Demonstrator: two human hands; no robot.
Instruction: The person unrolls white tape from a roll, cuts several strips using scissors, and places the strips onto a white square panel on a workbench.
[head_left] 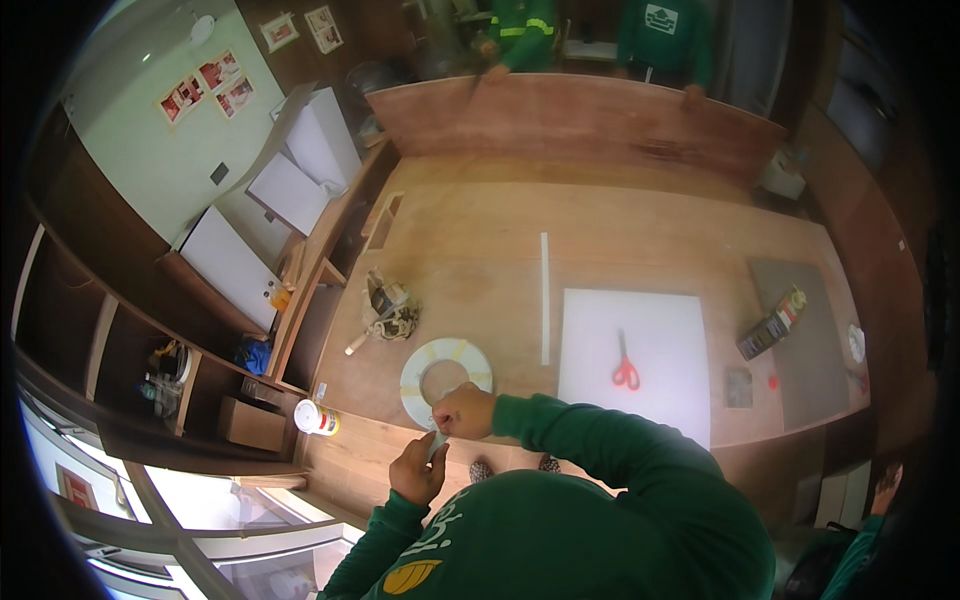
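My left hand [417, 470] is closed, pinching a short pale strip [438, 440] between thumb and fingers in front of the table edge. Just above it, my right hand [465, 410] is curled around the strip's upper end; its fingertips are partly hidden. Close behind my hands, a flat white coil of banding [412, 372] with yellowish tape patches lies on the wooden table [470, 250]. To the right, red-handled scissors [626, 374] rest on a white panel [590, 330]. A long narrow white strip [545, 300] lies left of that panel.
A tool pouch [390, 305] lies at the table's left, a dark printed can [768, 328] at its right on a grey sheet [815, 370]. A white tub [315, 418] stands lower left. Two people in green hold a reddish board [580, 120] upright at the far side.
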